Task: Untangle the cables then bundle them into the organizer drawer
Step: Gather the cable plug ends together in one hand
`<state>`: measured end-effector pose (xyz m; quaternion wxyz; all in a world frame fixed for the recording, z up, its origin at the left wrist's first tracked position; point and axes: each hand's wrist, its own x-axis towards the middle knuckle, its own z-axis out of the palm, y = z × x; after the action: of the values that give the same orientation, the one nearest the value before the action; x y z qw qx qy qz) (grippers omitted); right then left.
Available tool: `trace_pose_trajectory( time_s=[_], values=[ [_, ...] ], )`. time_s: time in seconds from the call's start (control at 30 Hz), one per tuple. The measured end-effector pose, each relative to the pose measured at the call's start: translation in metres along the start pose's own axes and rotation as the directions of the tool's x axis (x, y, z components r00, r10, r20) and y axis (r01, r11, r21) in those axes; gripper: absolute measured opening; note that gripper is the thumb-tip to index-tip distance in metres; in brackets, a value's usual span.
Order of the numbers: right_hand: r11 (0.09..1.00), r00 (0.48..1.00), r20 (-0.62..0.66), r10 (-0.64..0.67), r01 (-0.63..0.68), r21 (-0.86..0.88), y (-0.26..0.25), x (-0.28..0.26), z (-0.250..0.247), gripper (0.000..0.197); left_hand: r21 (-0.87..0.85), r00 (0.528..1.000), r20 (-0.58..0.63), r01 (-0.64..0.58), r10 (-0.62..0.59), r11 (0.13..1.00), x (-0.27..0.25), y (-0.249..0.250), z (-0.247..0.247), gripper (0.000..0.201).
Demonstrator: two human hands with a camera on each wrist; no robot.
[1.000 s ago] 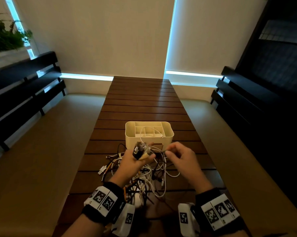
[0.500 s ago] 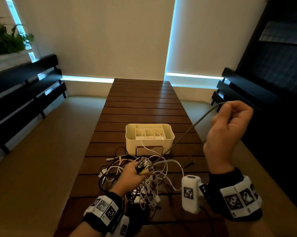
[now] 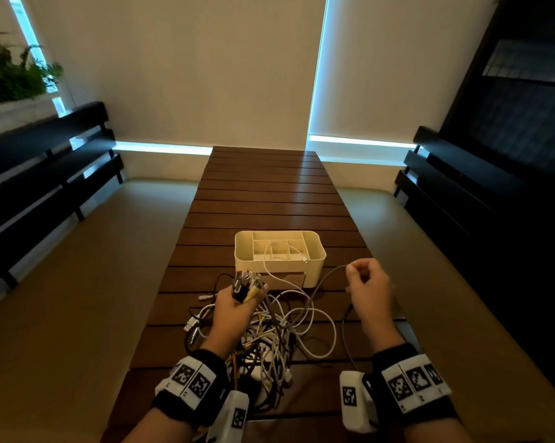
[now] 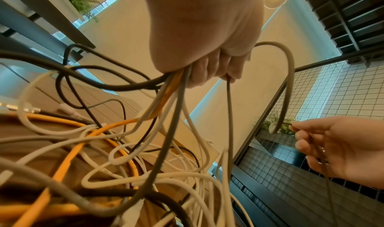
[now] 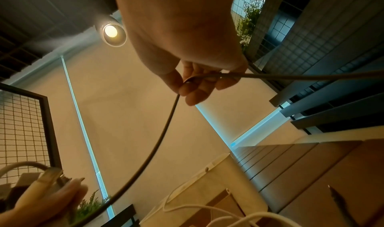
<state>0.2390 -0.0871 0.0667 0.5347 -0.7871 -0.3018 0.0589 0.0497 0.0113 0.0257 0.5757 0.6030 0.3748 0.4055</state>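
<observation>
A tangle of white, grey, black and orange cables (image 3: 269, 334) lies on the slatted wooden table (image 3: 263, 199) in front of me. My left hand (image 3: 234, 306) grips a bunch of cable ends (image 3: 246, 284) above the pile; in the left wrist view the cables (image 4: 172, 89) hang from its fist (image 4: 209, 69). My right hand (image 3: 367, 284) pinches a grey cable (image 3: 329, 274) to the right of the pile, seen between thumb and fingers in the right wrist view as the grey cable (image 5: 166, 124). The cream organizer (image 3: 314, 251) stands just behind, a white cable (image 3: 269, 251) draped into its compartments.
The organizer's small front drawer (image 3: 285, 281) is slightly pulled out. Padded benches (image 3: 78, 266) with dark slatted backs (image 3: 39, 174) flank the table on both sides. A plant (image 3: 11, 71) stands at the far left, a dark mesh screen (image 3: 519, 100) at the right.
My right hand, raised high to the right with the grey cable half a second ago, has come back down near the organizer. The left hand has kept its grip on the cable ends.
</observation>
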Motion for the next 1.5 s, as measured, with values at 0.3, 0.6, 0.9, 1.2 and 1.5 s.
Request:
trace_pose_trajectory(
  time_s=[0.3, 0.6, 0.9, 1.2, 1.5],
  values=[
    [0.972, 0.925, 0.358, -0.126, 0.188, -0.142, -0.035, -0.027, 0.02, 0.028, 0.09, 0.999, 0.041, -0.008, 0.004, 0.996, 0.001, 0.0, 0.007, 0.019],
    [0.979, 0.793, 0.594, -0.139, 0.199, -0.036, -0.052, -0.047, 0.04, 0.008, 0.214, 0.997, 0.082, -0.03, 0.012, 0.976, -0.001, -0.009, 0.011, 0.024],
    [0.872, 0.946, -0.161, -0.283, 0.323, 0.367, -0.083, -0.011, -0.01, 0.02, 0.307, 0.971, 0.237, -0.041, -0.034, 0.951, 0.0, -0.011, 0.009, 0.018],
    [0.895, 0.906, -0.383, -0.178, 0.311, 0.32, -0.057, -0.001, -0.015, 0.018, 0.122, 0.99, 0.124, 0.046, -0.061, 0.991, 0.002, -0.007, 0.008, 0.016],
    [0.8, 0.991, 0.122, 0.063, 0.023, -0.599, -0.026, -0.006, -0.008, 0.047, 0.096, 0.988, 0.143, 0.052, -0.065, 0.994, 0.008, -0.006, -0.005, 0.03]
  ],
)
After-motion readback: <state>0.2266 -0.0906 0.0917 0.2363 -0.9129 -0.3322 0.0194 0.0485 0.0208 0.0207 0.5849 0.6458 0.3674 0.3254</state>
